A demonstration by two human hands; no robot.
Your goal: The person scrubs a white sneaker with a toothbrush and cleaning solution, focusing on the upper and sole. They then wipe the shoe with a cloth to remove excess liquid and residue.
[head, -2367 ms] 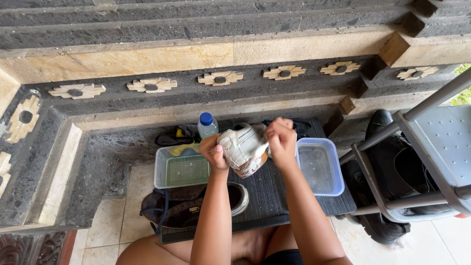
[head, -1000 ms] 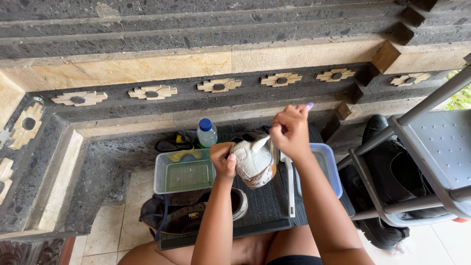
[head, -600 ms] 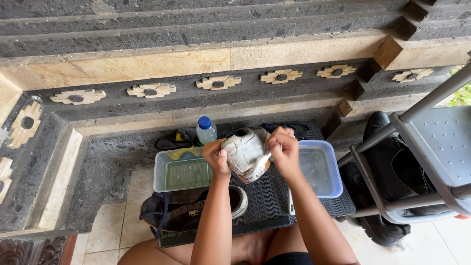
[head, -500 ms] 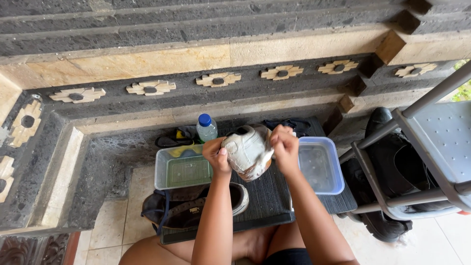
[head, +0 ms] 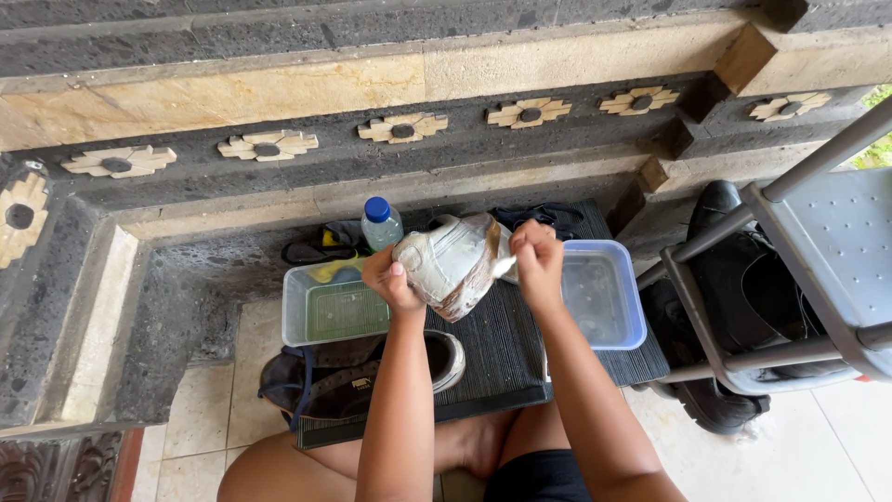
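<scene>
Shoe point(head: 451, 263): off-white, held over the black mat point(head: 502, 353), sole turned right since a moment ago.
Left hand point(head: 388, 281): my fingers clasp its left side.
Right hand point(head: 536, 262): clenched on a small brush, bristles at the sole edge.
Change: brush back on the shoe after lifting; scrubbing goes on.
Tubs: green one point(head: 334, 307) left, blue one point(head: 599, 293) right.

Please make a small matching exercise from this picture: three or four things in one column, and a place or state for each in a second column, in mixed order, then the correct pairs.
Things:
1. white shoe
2. bottle with blue cap
3. blue-rimmed tub
4. clear tub with green inside

Places or states:
A. stands behind the left hand
B. lies beside the right hand, on the outer side
C. held up between both hands
D. lies on the outer side of the left hand

Pairs: 1-C, 2-A, 3-B, 4-D
</scene>
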